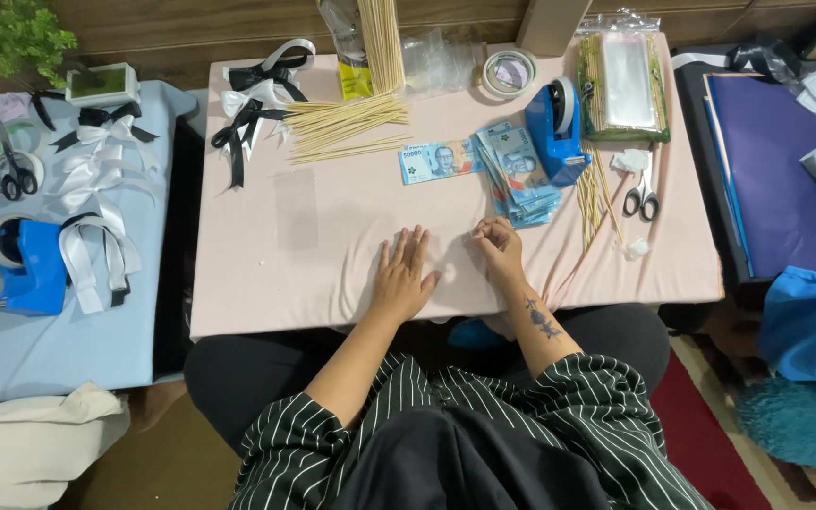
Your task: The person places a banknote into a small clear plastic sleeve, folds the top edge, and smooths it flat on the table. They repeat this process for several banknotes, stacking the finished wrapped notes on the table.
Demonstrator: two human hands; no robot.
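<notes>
My left hand (403, 274) lies flat, palm down, on the pink cloth of the low table (266, 283), fingers spread a little, pressing on something thin that I cannot make out. My right hand (498, 247) rests just to its right with fingers curled, pinching a small clear or white bit too small to tell. A pile of blue banknotes (521, 179) lies right behind my right hand, with one note (438, 161) laid flat to its left. A clear plastic sleeve (295, 208) lies on the cloth to the left.
A blue tape dispenser (556, 132), scissors (641, 200), wooden skewers (344, 125), a tape roll (508, 73), a packet of clear bags (623, 87) and black-and-white ribbon bows (255, 99) sit on the table. The blue side table (11, 349) holds another dispenser (23, 269), scissors (16, 175) and ribbons.
</notes>
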